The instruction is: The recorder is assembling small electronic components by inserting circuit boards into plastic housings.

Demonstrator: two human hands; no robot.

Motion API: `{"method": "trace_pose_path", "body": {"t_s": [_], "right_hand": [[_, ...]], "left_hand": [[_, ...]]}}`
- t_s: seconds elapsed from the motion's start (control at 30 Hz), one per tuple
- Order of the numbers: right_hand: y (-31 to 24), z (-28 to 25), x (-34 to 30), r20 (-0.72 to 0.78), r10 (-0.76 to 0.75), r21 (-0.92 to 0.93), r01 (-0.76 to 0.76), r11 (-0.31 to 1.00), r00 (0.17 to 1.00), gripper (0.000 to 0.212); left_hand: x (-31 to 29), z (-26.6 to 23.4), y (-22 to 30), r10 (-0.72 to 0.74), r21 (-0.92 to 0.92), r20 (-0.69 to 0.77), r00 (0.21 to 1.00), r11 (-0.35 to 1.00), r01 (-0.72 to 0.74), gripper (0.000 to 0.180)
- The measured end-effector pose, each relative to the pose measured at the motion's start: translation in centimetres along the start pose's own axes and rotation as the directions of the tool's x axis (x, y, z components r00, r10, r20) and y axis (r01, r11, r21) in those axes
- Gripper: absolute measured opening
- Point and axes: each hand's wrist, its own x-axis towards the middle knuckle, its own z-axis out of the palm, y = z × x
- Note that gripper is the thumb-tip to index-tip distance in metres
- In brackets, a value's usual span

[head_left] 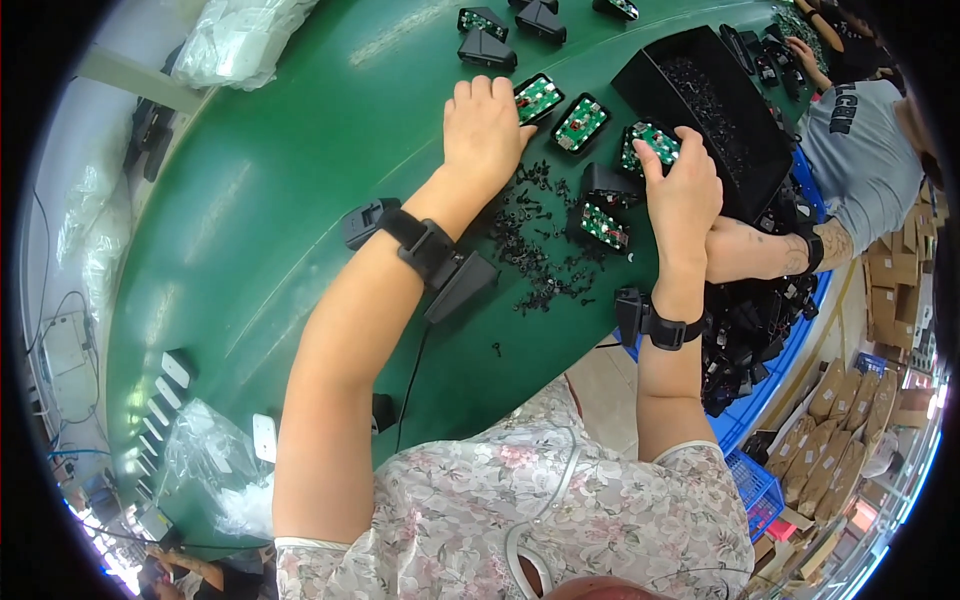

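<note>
My left hand (pixel 485 130) curls at the left edge of a black plastic housing with a green circuit board (pixel 540 97), its thumb just below the housing. With thumb and fingers, my right hand (pixel 686 190) grips another black housing with a green circuit board (pixel 645 150). Between the two hands lies a third open housing (pixel 581 123), board facing up. Nearer to me, one more housing (pixel 604 226) shows its board, beside a scattered pile of small black screws (pixel 535 235).
A black box (pixel 645 75) of small dark parts stands right of my hands. Another person's forearm (pixel 760 250) reaches in beside my right wrist, above a blue bin (pixel 770 390) of black parts. More housings (pixel 487 48) lie at the far side. Plastic bags (pixel 215 450) lie left.
</note>
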Motion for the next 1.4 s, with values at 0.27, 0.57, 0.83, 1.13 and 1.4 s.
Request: {"method": "trace_pose_path", "body": {"t_s": [0.27, 0.57, 0.83, 1.13, 1.4], "right_hand": [[-3.7, -3.9, -2.8, -0.259, -0.356, 0.369, 0.433, 0.823, 0.898, 0.029], [-7.6, -6.9, -6.0, -0.082, -0.532, 0.844, 0.343, 0.412, 0.842, 0.023], [-8.7, -10.4, -6.5, 0.064, -0.695, 0.715, 0.452, 0.533, 0.716, 0.022], [-10.8, -9.1, -10.0, -0.192, -0.478, 0.842, 0.394, 0.368, 0.857, 0.021], [-10.8, -9.4, -10.3, -0.036, -0.549, 0.88, 0.286, 0.379, 0.835, 0.026]], "left_hand": [[-5.7, -7.2, 0.7, 0.031, -0.578, 0.09, 0.995, 0.816, 0.027, 0.049], [-11.3, -13.9, 1.8, 0.109, -0.803, 0.236, 0.966, 0.582, 0.13, 0.051], [-14.2, -16.0, 2.6, 0.219, -0.69, 0.1, 0.971, 0.718, -0.091, 0.055], [-16.1, -17.0, 3.1, 0.125, -0.567, -0.181, 0.975, 0.797, -0.207, 0.062], [-17.4, -16.8, 2.5, 0.121, -0.511, -0.128, 0.984, 0.842, -0.17, 0.06]]}}
